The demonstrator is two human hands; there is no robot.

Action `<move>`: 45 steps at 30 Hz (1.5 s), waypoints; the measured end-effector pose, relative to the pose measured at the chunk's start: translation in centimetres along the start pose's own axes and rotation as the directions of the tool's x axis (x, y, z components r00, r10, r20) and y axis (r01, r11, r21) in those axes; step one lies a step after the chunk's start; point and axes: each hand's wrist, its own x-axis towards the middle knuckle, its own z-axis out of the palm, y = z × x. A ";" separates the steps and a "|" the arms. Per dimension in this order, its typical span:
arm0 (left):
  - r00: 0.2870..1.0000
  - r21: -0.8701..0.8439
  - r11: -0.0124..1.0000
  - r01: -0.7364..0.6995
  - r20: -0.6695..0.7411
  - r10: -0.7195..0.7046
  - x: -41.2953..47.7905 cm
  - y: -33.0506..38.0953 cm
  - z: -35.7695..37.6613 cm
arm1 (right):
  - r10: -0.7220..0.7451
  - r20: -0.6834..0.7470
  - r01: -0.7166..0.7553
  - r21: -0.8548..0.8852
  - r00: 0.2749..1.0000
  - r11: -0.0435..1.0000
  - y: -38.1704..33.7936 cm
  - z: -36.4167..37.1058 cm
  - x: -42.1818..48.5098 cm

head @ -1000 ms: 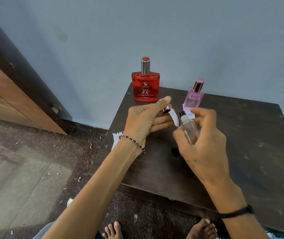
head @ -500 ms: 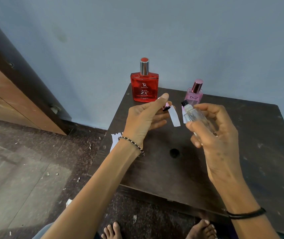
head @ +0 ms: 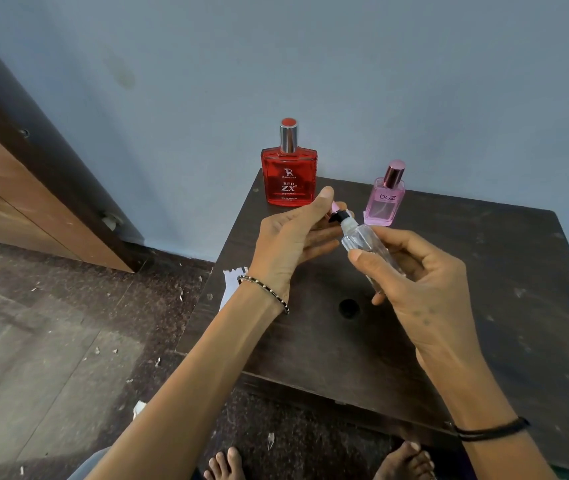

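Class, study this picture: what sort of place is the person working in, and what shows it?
Probably a room in a home: a small dark wooden table against a plain painted wall, a red perfume bottle and a pink perfume bottle on it, and bare feet on the floor.

We find the widest room over the right half of the dark wooden table (head: 490,306), where bare wood runs out to its edges. Straight ahead, the red perfume bottle (head: 289,178) and the pink perfume bottle (head: 384,202) stand upright just before the blue wall (head: 345,71), with a gap between them. Our left hand (head: 293,237), pinching a small pink piece (head: 334,206), and our right hand (head: 425,292), gripping the clear spray bottle (head: 362,242), crowd the middle. A torn white paper (head: 229,287) overhangs the left edge.
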 end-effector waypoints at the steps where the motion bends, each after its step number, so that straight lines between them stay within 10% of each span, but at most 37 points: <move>1: 1.000 -0.001 1.000 -0.006 0.004 0.006 0.0 0.0 0.0 | 0.000 0.005 0.000 -0.004 1.000 1.000 0.0 0.0 0.0; 45: 0.994 0.002 0.995 -0.096 0.053 0.096 -0.4 -0.4 1.6 | 0.170 0.046 -0.175 0.391 0.984 0.903 -0.8 -0.9 0.4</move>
